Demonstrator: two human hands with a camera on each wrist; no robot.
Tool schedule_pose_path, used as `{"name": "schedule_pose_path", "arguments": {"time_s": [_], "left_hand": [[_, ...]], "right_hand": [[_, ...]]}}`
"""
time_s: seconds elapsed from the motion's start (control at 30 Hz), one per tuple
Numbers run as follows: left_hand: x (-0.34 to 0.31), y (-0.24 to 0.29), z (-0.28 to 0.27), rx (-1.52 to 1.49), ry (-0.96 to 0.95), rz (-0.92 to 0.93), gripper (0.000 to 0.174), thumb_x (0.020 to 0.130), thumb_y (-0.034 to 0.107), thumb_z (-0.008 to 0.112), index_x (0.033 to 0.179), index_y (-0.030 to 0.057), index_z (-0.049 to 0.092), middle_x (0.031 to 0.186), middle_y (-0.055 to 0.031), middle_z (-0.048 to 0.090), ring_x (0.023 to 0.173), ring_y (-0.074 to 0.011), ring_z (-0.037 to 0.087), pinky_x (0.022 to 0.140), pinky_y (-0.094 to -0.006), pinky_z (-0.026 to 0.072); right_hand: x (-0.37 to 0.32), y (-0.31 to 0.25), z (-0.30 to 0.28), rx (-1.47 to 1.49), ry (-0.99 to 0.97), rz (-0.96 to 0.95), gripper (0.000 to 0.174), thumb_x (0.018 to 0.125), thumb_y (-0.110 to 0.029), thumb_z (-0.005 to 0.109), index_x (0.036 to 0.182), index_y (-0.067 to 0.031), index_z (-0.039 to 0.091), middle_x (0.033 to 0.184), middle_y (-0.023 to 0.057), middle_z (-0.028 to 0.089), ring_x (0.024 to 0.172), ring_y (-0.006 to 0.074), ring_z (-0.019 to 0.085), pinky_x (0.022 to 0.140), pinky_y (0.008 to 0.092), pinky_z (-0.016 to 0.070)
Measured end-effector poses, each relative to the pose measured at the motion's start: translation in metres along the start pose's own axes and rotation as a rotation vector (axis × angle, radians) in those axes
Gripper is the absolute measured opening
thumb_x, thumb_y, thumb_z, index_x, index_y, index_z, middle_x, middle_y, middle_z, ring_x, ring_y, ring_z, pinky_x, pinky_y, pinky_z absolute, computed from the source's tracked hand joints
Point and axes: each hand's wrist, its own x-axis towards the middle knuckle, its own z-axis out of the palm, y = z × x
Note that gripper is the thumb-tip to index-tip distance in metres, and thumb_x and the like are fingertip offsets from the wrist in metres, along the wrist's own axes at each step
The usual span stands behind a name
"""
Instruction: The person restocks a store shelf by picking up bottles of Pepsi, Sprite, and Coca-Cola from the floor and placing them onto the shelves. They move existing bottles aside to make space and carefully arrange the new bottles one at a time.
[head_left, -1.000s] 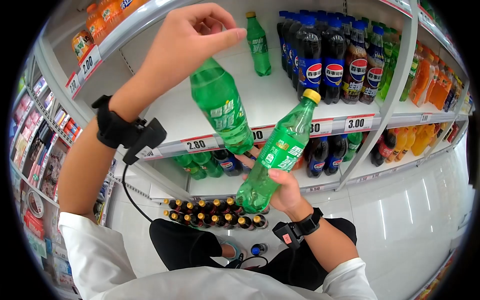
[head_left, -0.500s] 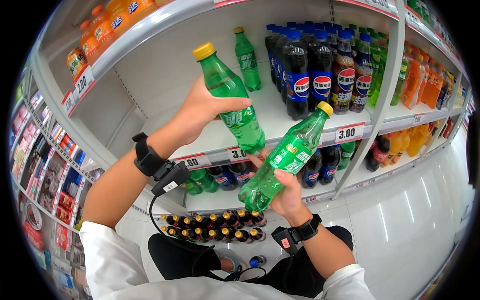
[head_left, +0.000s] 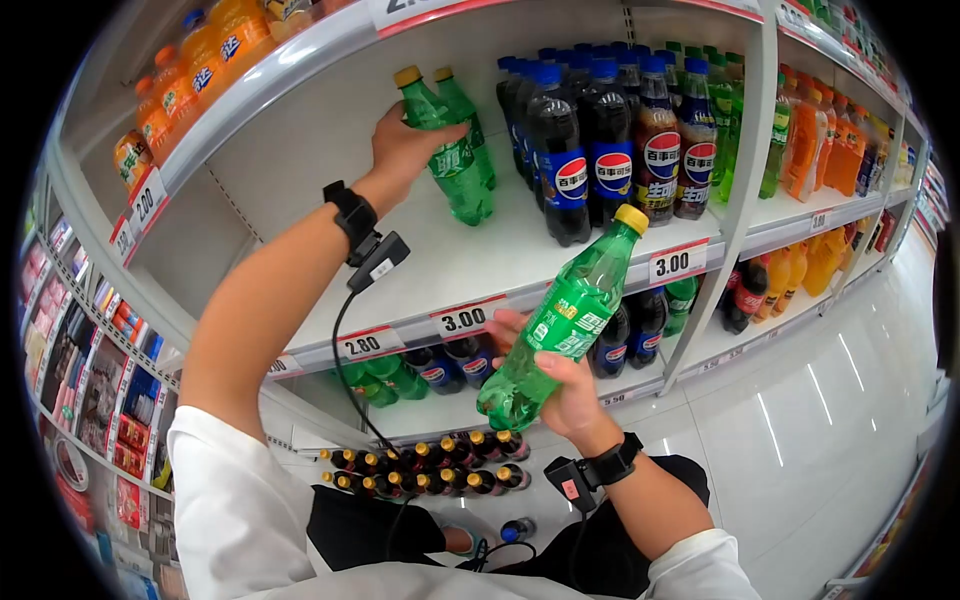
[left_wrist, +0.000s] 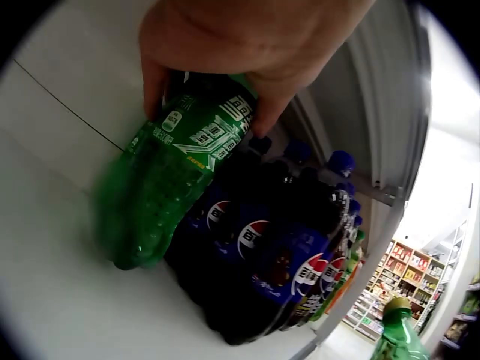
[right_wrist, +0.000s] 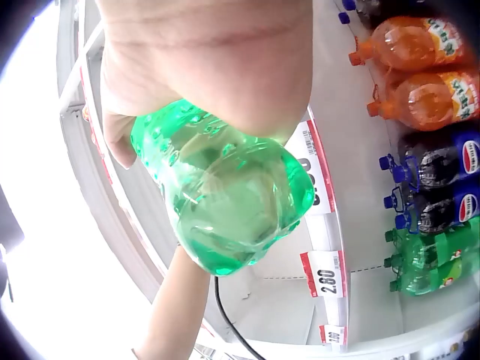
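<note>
My left hand grips a green soda bottle with a yellow cap around its upper part. It is over the shelf, slightly tilted, right in front of another green bottle that it partly hides. The left wrist view shows thumb and fingers on either side of this bottle's label, its blurred base close over the white shelf. Lower, in front of the shelf edge, my right hand holds a second green bottle by its lower half, cap up and leaning right. Its clear green base fills the right wrist view.
Dark cola bottles with blue caps stand in rows just right of the left-hand bottle. An upper shelf edge hangs over the left arm. Several yellow-capped dark bottles stand on the floor by the legs. A shelf post rises at right.
My left hand, above a green bottle a second ago, took hold of it and carried it up and inward over the shelf, beside the standing one. The right hand keeps its bottle nearly still.
</note>
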Motion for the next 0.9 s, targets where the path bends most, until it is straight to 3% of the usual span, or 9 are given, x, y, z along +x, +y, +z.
{"name": "schedule_pose_path", "arguments": {"time_s": [0.1,0.17,0.4,0.57,0.67,0.9], "left_hand": [[0.021,-0.015,0.014,0.052,0.031,0.075,0.054,0.067,0.022,0.087,0.11,0.0023,0.062,0.102,-0.0119,0.07,0.095,-0.0206,0.068,0.085,-0.0318,0.0536],[0.031,-0.021,0.022,0.075,0.022,0.058,0.055,0.066,0.02,0.086,0.111,0.0013,0.061,0.104,-0.0125,0.069,0.097,-0.0225,0.067,0.088,-0.0321,0.0523],[0.058,-0.041,0.04,0.091,-0.026,0.042,0.055,0.065,0.02,0.086,0.11,0.0014,0.062,0.105,-0.0129,0.069,0.097,-0.0237,0.067,0.087,-0.0328,0.0527],[0.062,-0.044,0.039,0.104,-0.05,0.022,0.057,0.063,0.019,0.087,0.11,-0.0004,0.061,0.105,-0.0134,0.068,0.098,-0.0241,0.066,0.087,-0.0336,0.0527],[0.07,-0.054,0.036,0.065,-0.042,-0.002,0.059,0.063,0.02,0.087,0.111,-0.0016,0.059,0.106,-0.0146,0.068,0.098,-0.0244,0.066,0.087,-0.0339,0.053],[0.064,-0.048,0.035,0.128,-0.064,0.085,0.058,0.065,0.019,0.087,0.111,-0.0027,0.058,0.107,-0.0158,0.067,0.098,-0.0249,0.066,0.086,-0.0346,0.0536]], "right_hand": [[0.0,0.001,-0.005,0.046,0.038,0.007,0.061,0.077,-0.025,0.07,0.129,-0.0033,0.046,0.137,0.0172,0.05,0.129,0.0332,0.048,0.099,0.0442,0.0462],[-0.001,0.003,-0.01,0.125,0.032,0.014,0.06,0.079,-0.012,0.068,0.133,-0.0012,0.044,0.133,0.0191,0.052,0.126,0.0327,0.051,0.097,0.0448,0.0494],[-0.008,-0.007,-0.009,0.063,-0.002,0.035,0.06,0.078,-0.012,0.069,0.132,-0.0008,0.044,0.131,0.0183,0.054,0.122,0.0307,0.054,0.097,0.0425,0.0484],[-0.012,-0.004,-0.016,0.04,0.024,0.078,0.061,0.074,-0.008,0.073,0.13,-0.0011,0.048,0.127,0.0165,0.057,0.111,0.026,0.06,0.091,0.0395,0.0514],[-0.014,0.0,-0.02,-0.062,0.009,0.128,0.066,0.076,-0.017,0.071,0.135,-0.0035,0.043,0.133,0.0167,0.052,0.116,0.0276,0.055,0.094,0.0429,0.0493],[-0.016,0.009,-0.018,-0.04,0.013,0.146,0.065,0.077,-0.016,0.071,0.134,-0.0031,0.044,0.132,0.0169,0.053,0.113,0.0266,0.057,0.094,0.0432,0.0496]]}}
